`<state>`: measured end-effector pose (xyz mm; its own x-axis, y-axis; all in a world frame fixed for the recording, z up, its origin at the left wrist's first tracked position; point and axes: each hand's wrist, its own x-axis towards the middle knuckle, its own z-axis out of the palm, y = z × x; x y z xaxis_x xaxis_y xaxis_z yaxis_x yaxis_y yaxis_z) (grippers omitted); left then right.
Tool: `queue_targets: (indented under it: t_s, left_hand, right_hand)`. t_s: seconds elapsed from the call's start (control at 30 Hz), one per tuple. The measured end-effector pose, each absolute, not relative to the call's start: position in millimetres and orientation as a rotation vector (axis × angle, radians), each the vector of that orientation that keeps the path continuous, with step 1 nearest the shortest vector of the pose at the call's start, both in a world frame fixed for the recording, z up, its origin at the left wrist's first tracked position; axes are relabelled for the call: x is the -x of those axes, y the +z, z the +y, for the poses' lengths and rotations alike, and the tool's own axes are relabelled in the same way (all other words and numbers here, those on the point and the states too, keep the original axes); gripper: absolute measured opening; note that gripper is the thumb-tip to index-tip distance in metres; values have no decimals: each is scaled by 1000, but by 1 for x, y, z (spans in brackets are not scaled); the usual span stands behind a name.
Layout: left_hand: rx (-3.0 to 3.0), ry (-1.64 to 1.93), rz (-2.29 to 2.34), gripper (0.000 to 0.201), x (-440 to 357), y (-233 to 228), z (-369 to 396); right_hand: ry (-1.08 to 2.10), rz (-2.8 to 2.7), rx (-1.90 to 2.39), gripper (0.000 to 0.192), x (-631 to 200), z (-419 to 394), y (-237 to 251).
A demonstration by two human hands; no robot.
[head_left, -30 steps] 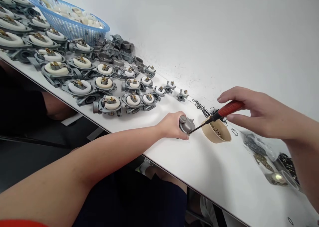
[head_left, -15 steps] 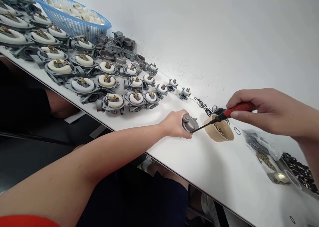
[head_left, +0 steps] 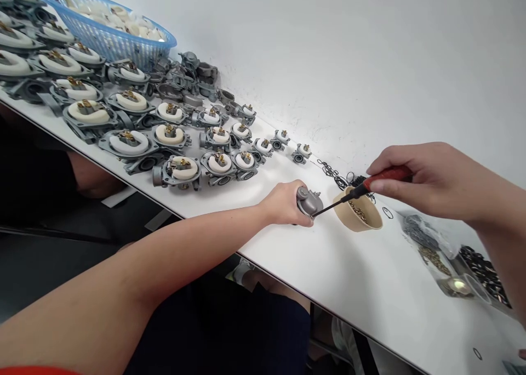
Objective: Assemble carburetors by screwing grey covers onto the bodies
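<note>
Carburetor body (head_left: 309,200), likely rigid, weighty cast metal, sits clamped in the left hand (head_left: 283,204); right hand (head_left: 427,180) at three o'clock pinches the screwdriver (head_left: 361,187), tip against it.

A single head-worn camera looked forward and down along the white table (head_left: 361,287), close above it; its far-left edge was probably distorted.

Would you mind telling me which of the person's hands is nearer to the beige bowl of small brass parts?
The right hand is nearer, just above and beyond the beige bowl, holding a red-handled screwdriver. The left hand grips a grey carburetor to the bowl's left.
</note>
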<state>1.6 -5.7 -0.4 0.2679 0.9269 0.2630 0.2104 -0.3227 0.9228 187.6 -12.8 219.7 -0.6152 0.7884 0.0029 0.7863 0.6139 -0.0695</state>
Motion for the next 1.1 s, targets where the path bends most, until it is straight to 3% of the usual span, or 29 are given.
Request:
queue_targets:
  t_s: [1.1]
  left_hand:
    - [-1720,1085,1125,63,-2,1,-5]
  right_hand:
    - [122,-2801,1460,28,-173,-20,223]
